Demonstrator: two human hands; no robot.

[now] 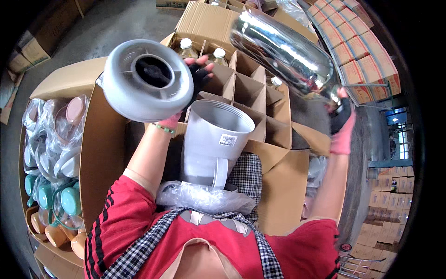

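My left hand (pixel 200 76), in a dark fingerless glove, grips a round grey plastic piece (pixel 121 95) from its right side. That piece looks like a jug's top or base, with a dark round centre. Out to the right, my right hand (pixel 342 116) is wrapped round the narrow end of a shiny silver vacuum flask liner (pixel 288 53). The liner is tilted, its wide end up and to the left, slightly blurred. Between my arms stands a grey plastic jug body (pixel 204 139), its mouth open and its handle toward me. Crumpled clear plastic (pixel 204 197) lies around its bottom.
Ahead is a carton with cardboard dividers (pixel 251 88); white-capped bottles (pixel 186 46) stand in some cells. At left, a large carton (pixel 104 153) borders bagged pastel plastic parts (pixel 69 156). Stacked boxes (pixel 357 51) line the right side, with a metal cart (pixel 362 262) below.
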